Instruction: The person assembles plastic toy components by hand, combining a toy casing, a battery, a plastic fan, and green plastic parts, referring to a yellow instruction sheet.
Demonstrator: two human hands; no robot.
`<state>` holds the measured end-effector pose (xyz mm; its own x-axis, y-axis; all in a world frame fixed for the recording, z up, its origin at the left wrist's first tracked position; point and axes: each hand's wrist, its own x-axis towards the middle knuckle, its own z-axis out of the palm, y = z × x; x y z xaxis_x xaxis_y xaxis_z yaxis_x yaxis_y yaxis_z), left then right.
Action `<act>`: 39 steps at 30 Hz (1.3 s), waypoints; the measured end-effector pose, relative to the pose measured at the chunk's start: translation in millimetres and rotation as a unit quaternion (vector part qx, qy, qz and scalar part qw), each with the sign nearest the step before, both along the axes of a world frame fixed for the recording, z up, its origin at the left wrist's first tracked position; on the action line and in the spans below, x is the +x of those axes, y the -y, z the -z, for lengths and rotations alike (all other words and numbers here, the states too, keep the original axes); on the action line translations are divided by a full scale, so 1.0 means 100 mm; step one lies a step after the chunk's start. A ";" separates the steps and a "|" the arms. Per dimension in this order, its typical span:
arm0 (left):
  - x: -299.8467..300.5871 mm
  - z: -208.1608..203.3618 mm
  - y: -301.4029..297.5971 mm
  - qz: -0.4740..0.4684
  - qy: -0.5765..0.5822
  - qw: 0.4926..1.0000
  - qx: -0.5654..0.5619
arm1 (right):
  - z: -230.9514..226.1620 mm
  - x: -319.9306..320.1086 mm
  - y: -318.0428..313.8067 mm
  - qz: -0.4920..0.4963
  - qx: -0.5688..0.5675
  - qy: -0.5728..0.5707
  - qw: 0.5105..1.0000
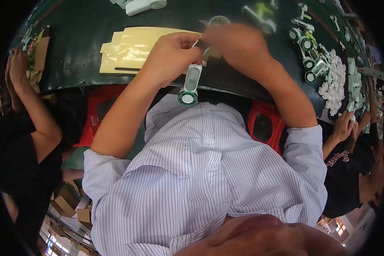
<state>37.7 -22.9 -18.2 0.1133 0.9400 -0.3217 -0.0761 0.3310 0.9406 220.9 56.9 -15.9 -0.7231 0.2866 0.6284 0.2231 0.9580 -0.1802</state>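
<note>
My left hand is closed in a pinch on a small white handheld fan. The fan's body hangs below the fingers, past the table's front edge, with a green-rimmed round end lowermost. Its upper part is partly hidden between my two hands. Close beside it on the right, my right hand is smeared by motion, so its fingers cannot be made out. Under and left of my left hand lies a glossy yellow sheet with a dark strip near its front edge. Just beyond my right hand stands a round fan head.
More white fans lie at the table's far side and in a green-and-white cluster at right. Beside that cluster is a heap of small white pieces. Co-workers' hands show at left and right. Red stools stand below the table.
</note>
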 end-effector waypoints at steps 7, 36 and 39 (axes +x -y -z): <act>-0.04 0.05 -0.01 -0.001 0.072 0.997 -0.039 | -0.15 0.08 -0.06 -0.014 0.019 0.116 0.993; 0.20 0.12 0.07 -0.075 0.009 0.997 0.004 | -0.50 -0.06 0.16 0.193 0.002 0.057 0.980; 0.22 0.14 0.10 -0.075 0.015 0.997 0.012 | -0.39 -0.10 0.06 0.165 -0.199 0.182 0.949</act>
<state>59.9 -33.0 -31.7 -0.0198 0.9544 -0.2980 -0.1504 0.2918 0.9446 210.5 51.2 22.6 -0.7015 0.6970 0.1484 0.6154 0.6975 -0.3672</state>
